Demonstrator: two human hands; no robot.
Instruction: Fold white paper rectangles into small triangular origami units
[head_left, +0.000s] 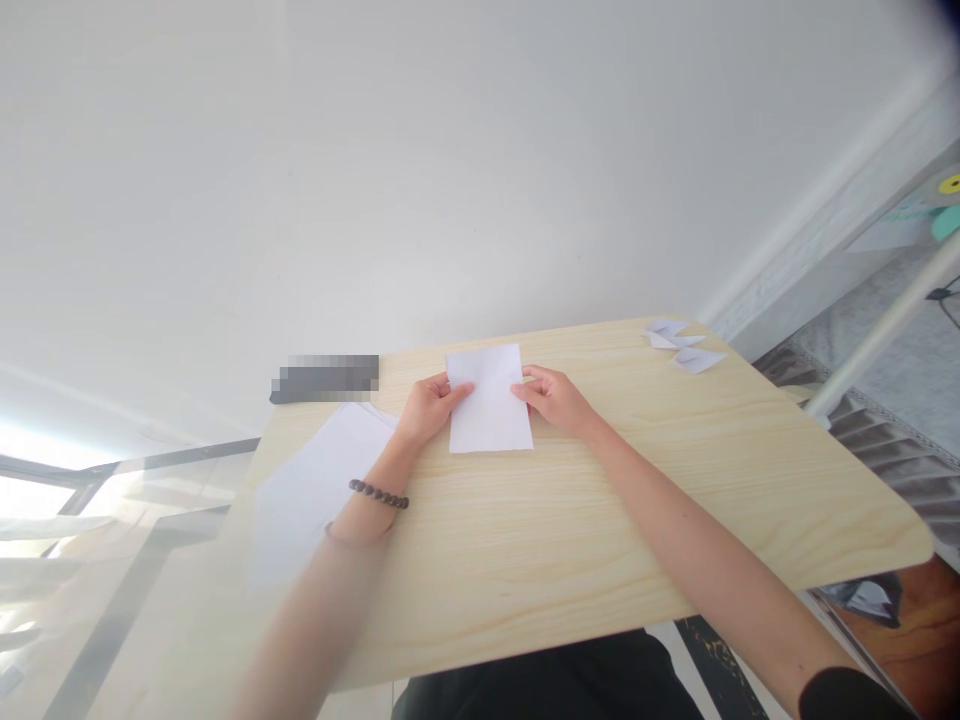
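Observation:
A white sheet of paper [490,400], folded to a narrow rectangle, lies flat on the light wooden table [570,530]. My left hand [429,405] rests on its left edge with the fingers curled and fingertips pressing the paper. My right hand [553,397] pinches the right edge with thumb and fingers. A dark bead bracelet [379,493] circles my left wrist.
A stack of white sheets [315,490] lies on the table under my left forearm. Several small folded paper pieces [684,345] sit at the far right corner. A dark flat object [326,378] lies at the far left edge. A white wall stands behind.

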